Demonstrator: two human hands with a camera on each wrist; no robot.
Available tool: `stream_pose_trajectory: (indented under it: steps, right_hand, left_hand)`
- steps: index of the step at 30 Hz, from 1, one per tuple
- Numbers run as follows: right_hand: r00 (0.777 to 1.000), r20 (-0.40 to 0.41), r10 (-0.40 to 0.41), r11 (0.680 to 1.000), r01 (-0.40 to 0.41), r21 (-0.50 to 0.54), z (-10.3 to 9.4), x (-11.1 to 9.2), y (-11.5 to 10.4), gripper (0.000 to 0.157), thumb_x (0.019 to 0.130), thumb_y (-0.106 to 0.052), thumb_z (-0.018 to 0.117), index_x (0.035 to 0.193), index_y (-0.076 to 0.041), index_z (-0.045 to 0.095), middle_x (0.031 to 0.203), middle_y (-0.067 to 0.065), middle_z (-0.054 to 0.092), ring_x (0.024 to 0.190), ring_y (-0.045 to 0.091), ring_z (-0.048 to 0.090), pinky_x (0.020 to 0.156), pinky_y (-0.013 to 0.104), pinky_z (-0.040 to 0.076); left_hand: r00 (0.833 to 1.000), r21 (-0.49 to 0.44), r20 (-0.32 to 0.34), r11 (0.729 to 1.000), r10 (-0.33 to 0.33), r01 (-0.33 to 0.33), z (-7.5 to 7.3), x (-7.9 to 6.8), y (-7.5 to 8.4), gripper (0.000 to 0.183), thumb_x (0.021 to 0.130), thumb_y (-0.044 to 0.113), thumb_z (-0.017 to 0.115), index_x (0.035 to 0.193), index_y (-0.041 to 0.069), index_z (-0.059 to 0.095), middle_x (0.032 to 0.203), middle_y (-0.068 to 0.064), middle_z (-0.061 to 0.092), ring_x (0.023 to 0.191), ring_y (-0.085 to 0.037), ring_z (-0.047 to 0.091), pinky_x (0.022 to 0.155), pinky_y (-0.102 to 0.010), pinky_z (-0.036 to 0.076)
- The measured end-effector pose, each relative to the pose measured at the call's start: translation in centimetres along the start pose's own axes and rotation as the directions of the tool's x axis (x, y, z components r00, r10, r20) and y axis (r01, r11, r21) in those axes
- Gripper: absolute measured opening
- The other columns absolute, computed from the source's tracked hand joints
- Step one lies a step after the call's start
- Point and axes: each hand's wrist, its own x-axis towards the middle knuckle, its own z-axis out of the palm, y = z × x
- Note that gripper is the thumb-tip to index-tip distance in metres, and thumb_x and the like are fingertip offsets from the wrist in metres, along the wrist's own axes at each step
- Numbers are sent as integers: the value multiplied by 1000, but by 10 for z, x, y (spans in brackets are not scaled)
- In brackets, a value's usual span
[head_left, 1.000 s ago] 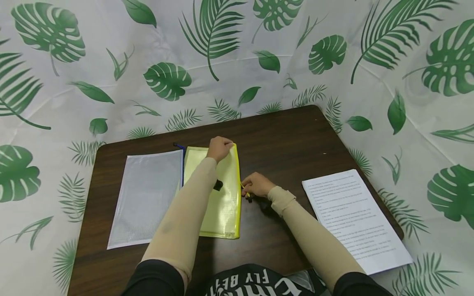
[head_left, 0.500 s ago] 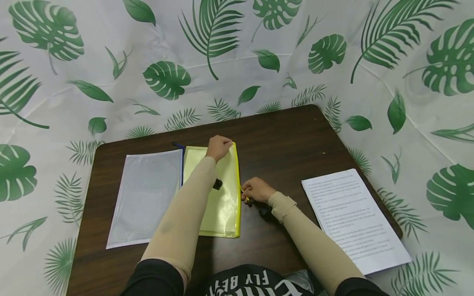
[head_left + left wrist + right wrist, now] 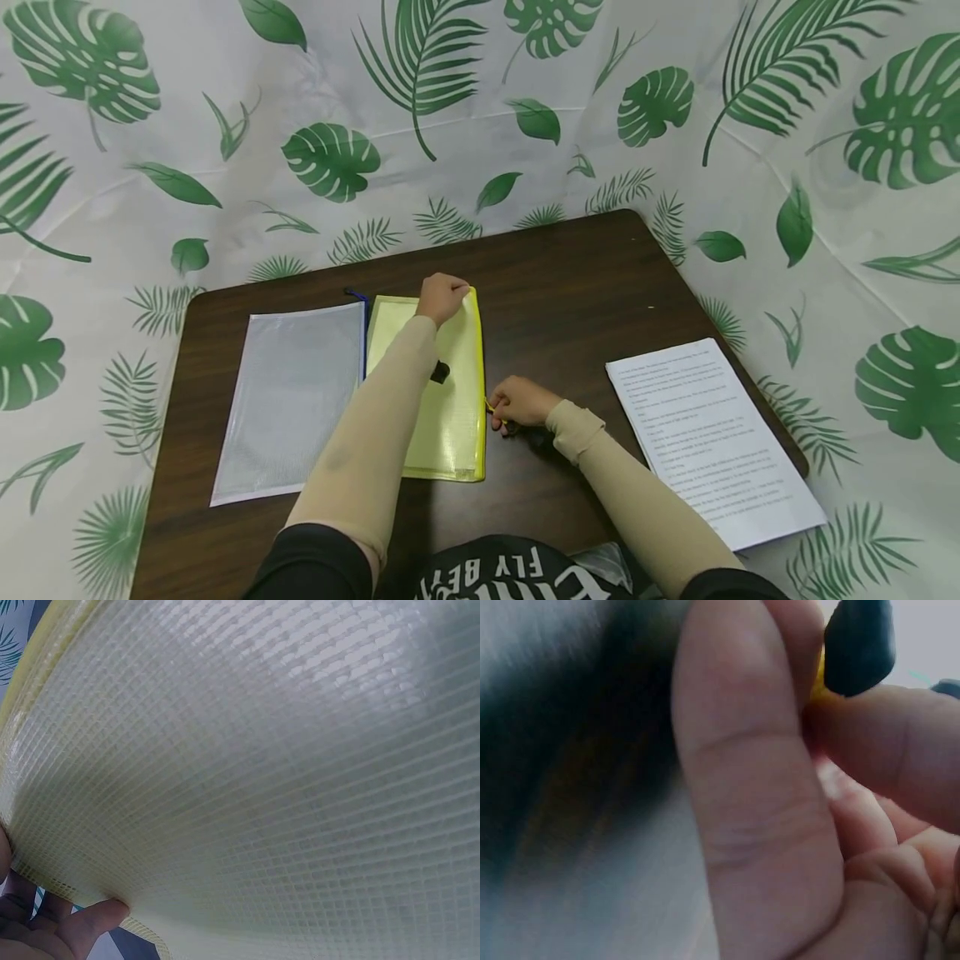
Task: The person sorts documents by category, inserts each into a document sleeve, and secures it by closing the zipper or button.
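A yellow mesh zipper pouch [image 3: 450,425] lies on the table with its yellow zipper edge facing right. My left hand [image 3: 441,298] pinches its far right corner; in the left wrist view the thumb [image 3: 97,919] presses the mesh [image 3: 262,787], which fills most of that picture. Beside the zipper edge, about midway down, my right hand [image 3: 523,402] pinches the yellow zipper pull cord [image 3: 490,406]. The right wrist view shows the cord's black end [image 3: 860,649] poking out between the fingers [image 3: 742,750]; the slider itself is hidden.
A clear mesh pouch [image 3: 296,400] with a blue zipper lies left of the yellow one, partly behind the left forearm. A stack of printed paper [image 3: 716,442] rests at the right, overhanging the near edge of the brown table [image 3: 570,275]. Leaf-printed cloth [image 3: 465,75] hangs behind.
My right hand has moved toward me along the zipper edge, drawing the pull cord with it. My left hand keeps its hold on the corner. The head view has shifted slightly.
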Motion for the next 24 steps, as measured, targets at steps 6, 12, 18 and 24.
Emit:
stream_pose_trajectory:
  steps: [6, 12, 18, 24]
  right_hand:
    - [1000, -15, 7, 999, -7, 36, 3, -6, -2, 23, 98, 10, 53, 115, 10, 68, 82, 12, 73, 68, 22, 71, 64, 31, 57]
    - [1000, -29, 2, 1000, -1, 25, 4, -8, 0, 21, 98, 9, 54, 114, 9, 68, 82, 12, 73, 69, 22, 71, 64, 30, 56]
    - [998, 70, -7, 999, 10, -51, 5, -13, -3, 15, 96, 9, 57, 94, 6, 71, 77, 11, 73, 64, 22, 70, 59, 28, 54]
    - [980, 199, -5, 997, 20, -76, 8, -19, -6, 11, 91, 14, 58, 85, 8, 65, 76, 15, 73, 61, 19, 67, 55, 24, 50]
  left_hand:
    - [1000, 1, -9, 1000, -3, 3, 0, 2, 0, 25, 104, 17, 59, 117, 4, 77, 120, -13, 73, 113, -31, 66, 94, -43, 53]
    - [1000, 7, -14, 1000, -12, 12, -1, 0, 1, 25, 104, 17, 59, 117, 5, 77, 120, -14, 73, 113, -31, 65, 95, -43, 52]
    - [1000, -5, -6, 1000, -16, 16, -2, -2, 2, 26, 104, 17, 58, 119, 5, 76, 122, -14, 72, 117, -31, 64, 97, -44, 52]
    - [1000, -19, 1, 1000, -24, 24, -2, -2, 1, 27, 104, 18, 59, 121, 4, 75, 124, -14, 71, 119, -31, 63, 98, -44, 51]
